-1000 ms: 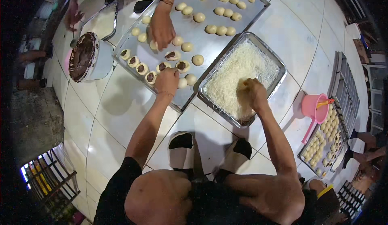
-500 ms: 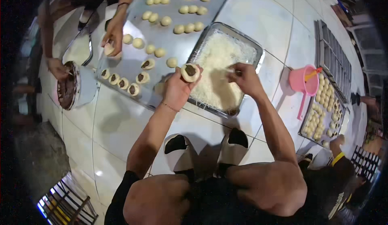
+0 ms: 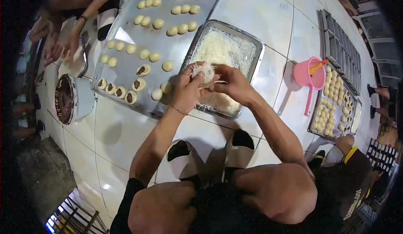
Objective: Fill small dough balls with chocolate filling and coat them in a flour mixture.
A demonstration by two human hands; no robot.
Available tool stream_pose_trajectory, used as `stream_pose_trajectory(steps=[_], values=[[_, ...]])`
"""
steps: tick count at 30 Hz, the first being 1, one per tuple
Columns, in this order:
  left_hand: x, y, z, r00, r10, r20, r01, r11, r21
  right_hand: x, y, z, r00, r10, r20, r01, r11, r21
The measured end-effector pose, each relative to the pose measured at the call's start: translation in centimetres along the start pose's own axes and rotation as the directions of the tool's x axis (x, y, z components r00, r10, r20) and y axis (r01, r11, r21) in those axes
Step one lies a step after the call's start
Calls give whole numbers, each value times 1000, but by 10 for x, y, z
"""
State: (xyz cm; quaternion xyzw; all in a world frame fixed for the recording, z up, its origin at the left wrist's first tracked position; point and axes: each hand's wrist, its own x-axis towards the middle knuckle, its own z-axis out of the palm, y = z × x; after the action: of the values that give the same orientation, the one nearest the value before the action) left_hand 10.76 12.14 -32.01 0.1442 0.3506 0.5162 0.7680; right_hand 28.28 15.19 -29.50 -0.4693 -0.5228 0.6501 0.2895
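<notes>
Pale lettering [image 3: 353, 203] runs along a co-worker's dark shirt [image 3: 339, 183].

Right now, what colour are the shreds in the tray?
Creamy white; the shreds show best in the head view.

pale yellow shreds [image 3: 216, 47], silver-grey tray [image 3: 259, 52], cream dough balls [image 3: 167, 66], dark brown paste [image 3: 65, 100], pink dipper [image 3: 304, 76], white tiles [image 3: 262, 17]

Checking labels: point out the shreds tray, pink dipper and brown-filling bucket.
shreds tray [image 3: 255, 59], head view, right wall
pink dipper [image 3: 302, 74], head view, cup's outer wall
brown-filling bucket [image 3: 85, 99], head view, pale outer wall
</notes>
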Motion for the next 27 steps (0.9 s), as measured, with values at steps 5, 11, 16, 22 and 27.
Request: stream_pose_trajectory(steps=[5, 11, 16, 22, 27], values=[[-3, 21, 1, 994, 46, -96, 29, 749, 662, -6, -1, 4, 802, -588, 109, 523, 602, -603], [-24, 23, 20, 758, 475, 447, -491, -35, 870, -1, -20, 19, 768, -634, 85, 592, 655, -469], [-43, 38, 12, 937, 333, -103, -152, 656, 739, -15, -34, 31, 842, -532, 92, 517, 747, -418], [-51, 26, 26, 881, 454, 131, -393, 551, 736, -12, -37, 37, 808, -588, 32, 523, 692, -498], [-52, 29, 18, 899, 436, 23, -387, 772, 505, -21, -50, 37, 859, -512, 31, 470, 762, -445]])
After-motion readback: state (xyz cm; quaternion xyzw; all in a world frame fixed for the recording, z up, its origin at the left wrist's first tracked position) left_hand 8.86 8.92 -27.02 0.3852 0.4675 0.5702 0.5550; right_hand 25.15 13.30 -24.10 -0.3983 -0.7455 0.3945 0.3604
